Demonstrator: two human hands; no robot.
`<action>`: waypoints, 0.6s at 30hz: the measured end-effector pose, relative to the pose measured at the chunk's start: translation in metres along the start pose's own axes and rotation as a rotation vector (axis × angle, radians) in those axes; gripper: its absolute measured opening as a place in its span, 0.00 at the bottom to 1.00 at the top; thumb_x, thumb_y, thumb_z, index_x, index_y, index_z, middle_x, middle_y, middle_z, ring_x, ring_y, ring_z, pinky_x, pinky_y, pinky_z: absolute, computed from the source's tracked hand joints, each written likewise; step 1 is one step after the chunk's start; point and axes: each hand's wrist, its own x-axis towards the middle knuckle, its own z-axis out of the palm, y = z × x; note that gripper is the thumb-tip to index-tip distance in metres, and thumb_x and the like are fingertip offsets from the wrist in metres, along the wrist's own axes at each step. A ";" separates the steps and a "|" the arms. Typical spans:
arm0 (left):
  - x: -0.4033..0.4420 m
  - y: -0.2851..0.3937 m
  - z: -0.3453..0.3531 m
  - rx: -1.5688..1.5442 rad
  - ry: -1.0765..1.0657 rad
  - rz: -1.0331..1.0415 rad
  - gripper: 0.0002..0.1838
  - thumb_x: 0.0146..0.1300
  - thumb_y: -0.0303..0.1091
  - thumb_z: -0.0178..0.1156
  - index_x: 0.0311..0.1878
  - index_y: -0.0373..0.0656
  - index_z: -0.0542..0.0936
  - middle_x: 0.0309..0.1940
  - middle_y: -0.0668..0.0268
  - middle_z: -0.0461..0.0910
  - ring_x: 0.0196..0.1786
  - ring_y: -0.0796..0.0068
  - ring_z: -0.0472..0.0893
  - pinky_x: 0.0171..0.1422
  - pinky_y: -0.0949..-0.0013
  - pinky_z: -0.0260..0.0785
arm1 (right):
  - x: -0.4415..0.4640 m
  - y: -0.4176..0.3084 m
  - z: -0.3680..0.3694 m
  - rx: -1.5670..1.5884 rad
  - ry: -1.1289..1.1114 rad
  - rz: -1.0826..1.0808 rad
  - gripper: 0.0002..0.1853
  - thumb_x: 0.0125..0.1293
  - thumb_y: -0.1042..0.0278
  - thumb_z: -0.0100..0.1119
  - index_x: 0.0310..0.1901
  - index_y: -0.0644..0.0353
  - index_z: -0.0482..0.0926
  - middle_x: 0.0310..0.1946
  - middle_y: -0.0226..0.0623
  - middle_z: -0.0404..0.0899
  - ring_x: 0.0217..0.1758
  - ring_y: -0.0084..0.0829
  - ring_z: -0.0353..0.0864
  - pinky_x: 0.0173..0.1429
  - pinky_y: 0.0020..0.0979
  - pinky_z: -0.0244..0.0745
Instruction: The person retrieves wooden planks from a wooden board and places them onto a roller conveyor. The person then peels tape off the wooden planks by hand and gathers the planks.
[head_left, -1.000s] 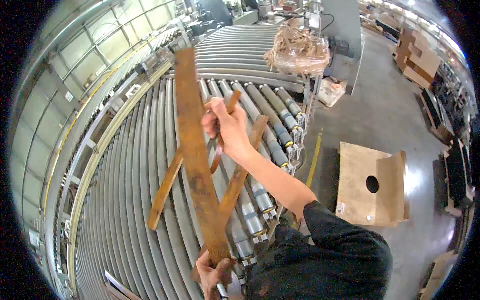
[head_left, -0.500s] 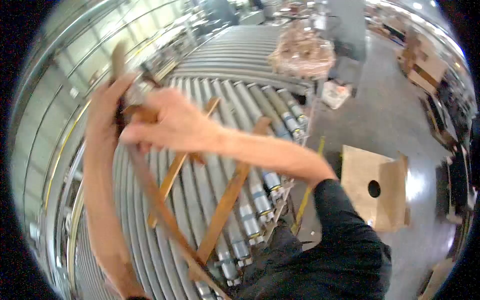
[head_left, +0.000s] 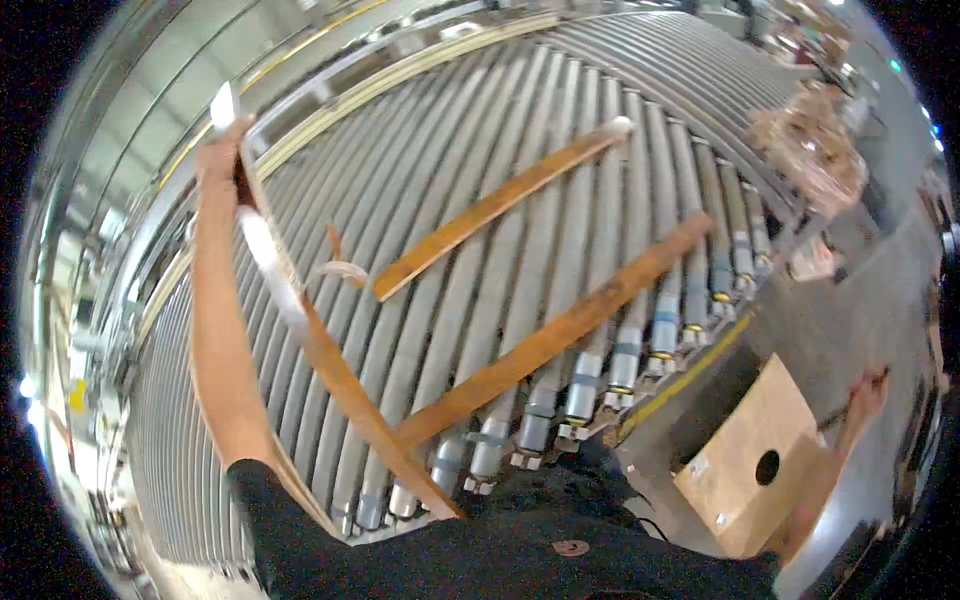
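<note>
My left hand (head_left: 222, 160) is wrapped around the upper part of a long brown wooden slat (head_left: 350, 385), which runs down toward my body. Bright, whitish patches show on the upper stretch of this slat; whether they are glare or a covering I cannot tell. Far off to the right, over the floor side, my right hand (head_left: 868, 392) is away from the slats, its fingers blurred. Two more wooden slats, an upper one (head_left: 500, 208) and a lower one (head_left: 560, 335), lie across the roller conveyor (head_left: 470, 250). A small curled scrap (head_left: 345, 270) rests on the rollers near the held slat.
A cardboard sheet with a round hole (head_left: 745, 450) lies on the floor to the right. Plastic-wrapped goods (head_left: 815, 150) stand at the back right by another roller section (head_left: 690, 55). A yellow line (head_left: 690, 375) runs beside the conveyor's edge.
My right hand has left the held slat beside my left hand and swung far to the right. The view has turned, showing more of the rollers. My left hand keeps hold of the slat.
</note>
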 end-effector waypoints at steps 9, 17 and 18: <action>-0.151 0.024 0.073 -0.061 -0.151 0.064 0.26 0.49 0.44 0.78 0.46 0.36 0.81 0.32 0.70 0.77 0.31 0.77 0.73 0.36 0.70 0.65 | -0.275 0.010 0.463 0.128 -1.227 0.593 0.28 0.71 0.57 0.61 0.65 0.68 0.74 0.23 0.23 0.72 0.21 0.15 0.67 0.23 0.22 0.59; -0.229 0.025 0.073 -0.161 -0.237 0.105 0.18 0.54 0.40 0.74 0.38 0.36 0.80 0.27 0.67 0.81 0.28 0.77 0.79 0.34 0.68 0.72 | -0.339 -0.017 0.638 0.554 -0.825 0.410 0.14 0.68 0.60 0.68 0.45 0.63 0.87 0.30 0.24 0.82 0.31 0.16 0.75 0.33 0.24 0.71; -0.227 0.013 0.073 -0.204 -0.234 0.094 0.17 0.54 0.40 0.73 0.36 0.36 0.80 0.27 0.67 0.81 0.27 0.77 0.78 0.33 0.68 0.72 | -0.346 -0.011 0.644 0.583 -0.764 0.409 0.13 0.68 0.59 0.67 0.42 0.62 0.87 0.29 0.25 0.82 0.29 0.16 0.75 0.32 0.24 0.70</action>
